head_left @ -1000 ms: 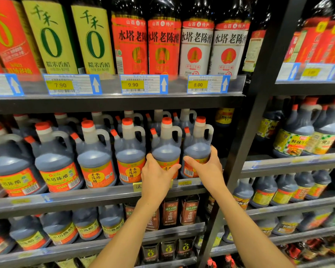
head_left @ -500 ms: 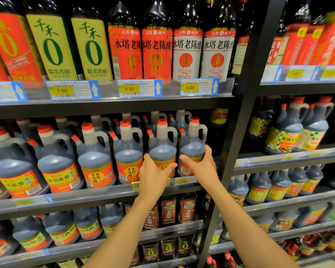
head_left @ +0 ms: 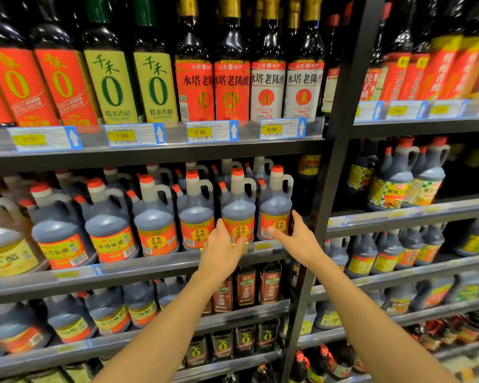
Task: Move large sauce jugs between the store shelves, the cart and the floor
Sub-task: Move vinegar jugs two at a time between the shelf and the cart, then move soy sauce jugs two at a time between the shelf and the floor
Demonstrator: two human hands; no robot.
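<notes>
Head view is showing two bare forearms reaching up from the bottom edge toward the middle shelf (head_left: 161, 268). The left hand (head_left: 223, 252) is lying against the lower front of one jug (head_left: 238, 214), fingers up over its orange label; whether this grip is grasping or only touching, I cannot tell. The right hand (head_left: 297, 239) is cupping the end jug (head_left: 275, 210), thumb across the label and fingers round its right side, so this grip is grasping it. Both jugs are standing upright at the right end of the front row, touching each other. Just right of the end jug a dark post (head_left: 340, 150) is rising, crowding the right hand's fingers. To the left, more jugs (head_left: 152, 219) are standing shoulder to shoulder along the shelf edge, with a second row close behind them. Overhead, the upper shelf (head_left: 155, 153) with its price tags (head_left: 212, 131) is hanging low over the red caps. On it tall bottles (head_left: 231, 78) are standing. Beyond the post, other jugs (head_left: 396, 178) are sitting on the neighbouring bay.
</notes>
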